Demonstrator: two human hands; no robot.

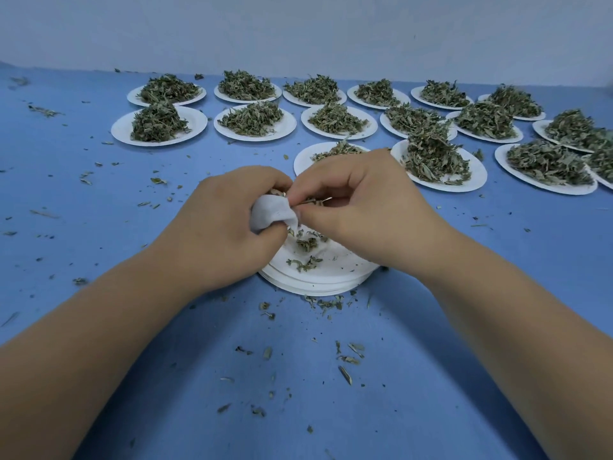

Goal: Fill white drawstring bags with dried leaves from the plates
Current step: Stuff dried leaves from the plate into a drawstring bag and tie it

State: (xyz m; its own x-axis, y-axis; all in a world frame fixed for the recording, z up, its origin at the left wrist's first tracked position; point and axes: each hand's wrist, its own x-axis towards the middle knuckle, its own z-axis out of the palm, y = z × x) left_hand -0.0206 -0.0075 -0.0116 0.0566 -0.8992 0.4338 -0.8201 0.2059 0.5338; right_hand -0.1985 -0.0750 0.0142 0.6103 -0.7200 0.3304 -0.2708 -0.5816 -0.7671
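Left hand [225,224], right hand [360,207] pinch crumpled white cloth bag [270,215].

Left hand [229,224] grips a white drawstring bag [273,214] over a stack of white plates [318,277]. Right hand [358,200], touching the bag's mouth, pinches dried leaves [310,202]. Few leaves lie on the top plate beneath the hands. Heaped plates [255,122] stand beyond the hands. Leaf scraps [345,360] litter the blue table [99,210] near the wrists.

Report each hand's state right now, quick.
Left hand: closed, gripping the small white cloth drawstring bag.
Right hand: closed, pinching dried green leaves at the bag's mouth.
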